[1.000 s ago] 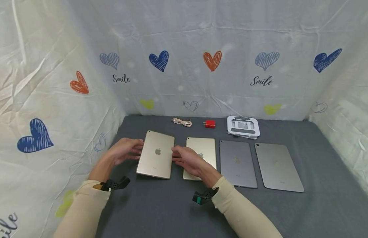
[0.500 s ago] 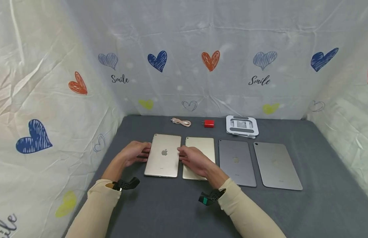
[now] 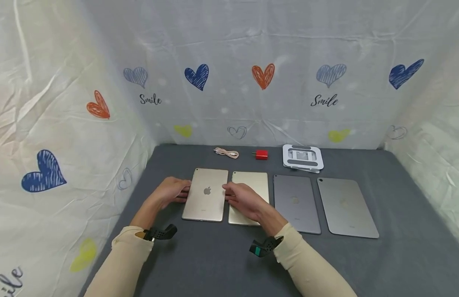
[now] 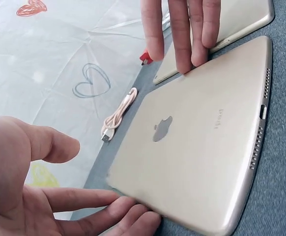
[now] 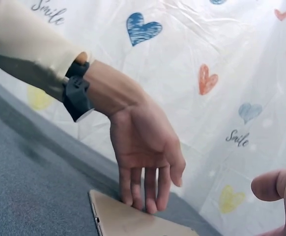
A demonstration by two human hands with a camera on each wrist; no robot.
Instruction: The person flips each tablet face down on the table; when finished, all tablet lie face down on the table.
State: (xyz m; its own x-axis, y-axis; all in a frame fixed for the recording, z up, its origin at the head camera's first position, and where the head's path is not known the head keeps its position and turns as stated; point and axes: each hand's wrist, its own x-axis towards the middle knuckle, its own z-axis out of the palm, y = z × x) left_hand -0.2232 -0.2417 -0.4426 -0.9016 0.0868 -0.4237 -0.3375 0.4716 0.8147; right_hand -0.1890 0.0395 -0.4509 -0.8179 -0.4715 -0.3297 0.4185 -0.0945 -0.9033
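Observation:
A gold tablet (image 3: 206, 204) lies back-up on the grey cloth at the left end of a row, logo showing. My left hand (image 3: 171, 190) touches its left edge with extended fingertips; in the left wrist view that thumb stands clear of the tablet (image 4: 192, 147). Against the right edge rest the straight fingertips of my right hand (image 3: 244, 201). This hand partly covers a second gold tablet (image 3: 251, 179). Seen from the right wrist, my left hand (image 5: 143, 137) has its fingers pointing down at the tablet's edge.
A grey-purple tablet (image 3: 298, 204) and a silver-grey tablet (image 3: 346, 206) continue the row rightward, backs up. Behind lie a coiled pale cable (image 3: 226, 153), a red charger plug (image 3: 261, 154) and a folded white stand (image 3: 303, 157). A heart-printed white sheet (image 3: 222, 45) encloses the table.
The leftmost gold tablet, earlier tilted between my hands, has moved right beside the second gold tablet and now lies flat and straighter. Both hands have shifted right with it.

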